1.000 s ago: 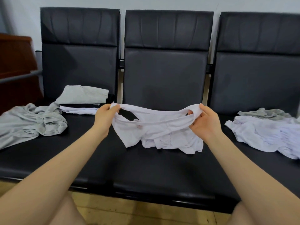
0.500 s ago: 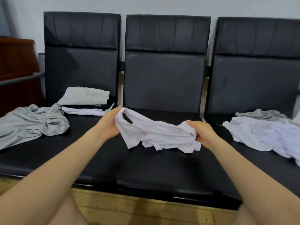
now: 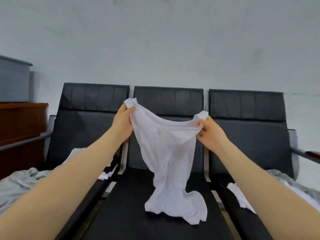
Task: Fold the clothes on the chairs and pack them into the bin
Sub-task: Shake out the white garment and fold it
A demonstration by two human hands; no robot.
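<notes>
A thin, soft white garment point(image 3: 166, 153) hangs in front of the middle chair point(image 3: 168, 104), held up by its top edge at two corners. The left hand point(image 3: 123, 121) grips the left corner, fingers curled round a bunched knob of cloth that pokes up above the knuckles; the right hand point(image 3: 210, 132) pinches the right corner between thumb and curled fingers, slightly lower. Between the hands the edge sags in a smooth shallow curve. Below it the fabric narrows into a loose, softly creased funnel, then flares, and its rumpled lower end rests on the black seat. The three chairs are padded in dark, smooth leather-like material with stitched vertical panels across the headrests. A crumpled grey garment point(image 3: 19, 186) lies on the left seat, partly behind the left forearm, and a heap of white and grey clothes point(image 3: 294, 189) on the right seat. A reddish-brown wooden cabinet point(image 3: 20, 129) stands at far left.
</notes>
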